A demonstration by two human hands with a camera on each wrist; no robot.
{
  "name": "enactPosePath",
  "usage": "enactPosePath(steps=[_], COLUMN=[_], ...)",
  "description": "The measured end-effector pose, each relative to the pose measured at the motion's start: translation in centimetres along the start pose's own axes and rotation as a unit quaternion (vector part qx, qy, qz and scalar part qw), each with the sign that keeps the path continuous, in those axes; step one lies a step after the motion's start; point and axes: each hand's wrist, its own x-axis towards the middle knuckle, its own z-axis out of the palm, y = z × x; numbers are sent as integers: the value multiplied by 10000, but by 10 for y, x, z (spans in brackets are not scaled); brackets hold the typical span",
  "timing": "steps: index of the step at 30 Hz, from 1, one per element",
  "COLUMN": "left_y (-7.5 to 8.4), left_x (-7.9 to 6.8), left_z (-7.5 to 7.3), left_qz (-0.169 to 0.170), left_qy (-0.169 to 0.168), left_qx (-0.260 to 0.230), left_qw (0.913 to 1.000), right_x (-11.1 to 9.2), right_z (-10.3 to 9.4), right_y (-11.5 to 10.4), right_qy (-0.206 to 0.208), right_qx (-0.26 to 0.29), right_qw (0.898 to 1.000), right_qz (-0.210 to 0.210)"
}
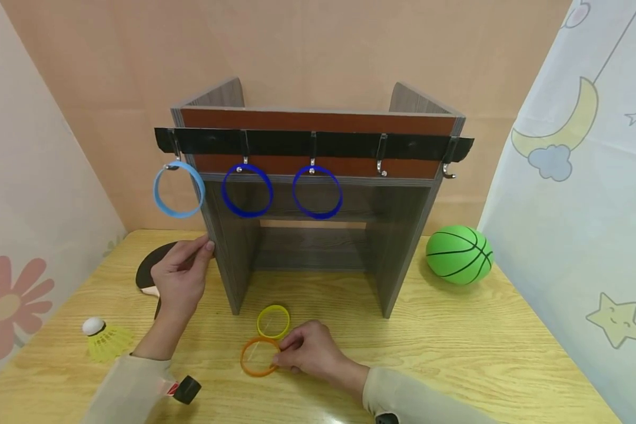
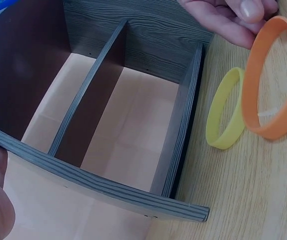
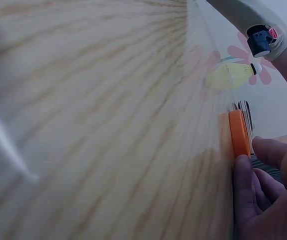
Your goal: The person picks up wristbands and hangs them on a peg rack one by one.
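Note:
My right hand (image 1: 318, 355) pinches the right side of an orange silicone wristband (image 1: 242, 359) low over the wooden table. In the right wrist view the orange wristband (image 3: 238, 132) appears edge-on between thumb and fingers. Just behind it a yellow wristband (image 1: 258, 324) lies on the table. With thumb and fingers, my left hand (image 1: 182, 275) grips the front edge of the grey wooden shelf (image 1: 225, 253) at its left side panel. A light blue wristband (image 1: 156, 197) and two dark blue wristbands, one on the second hook (image 1: 271, 197) and one on the middle hook (image 1: 341, 197), hang from the black rail.
The black hook rail (image 1: 344, 144) crosses the shelf's upper front; its two right hooks (image 1: 381, 165) carry no bands. A green ball (image 1: 459, 254) sits right of the shelf. At left lie a black paddle (image 1: 147, 268), partly behind my left hand, and a yellow shuttlecock (image 1: 106, 340).

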Motion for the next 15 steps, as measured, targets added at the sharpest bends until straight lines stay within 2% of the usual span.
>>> enactPosePath(steps=[7,15], left_y=[1,2], left_x=[1,1], left_z=[1,1], left_qz=[-5,52], left_qy=[-25,12], left_qx=[-56,-68], left_qw=[10000,10000], right_x=[4,6], right_z=[4,5], right_y=[-1,-6], right_qy=[3,65], right_qx=[-31,-434], right_qw=[10000,9989], right_qz=[-2,-139])
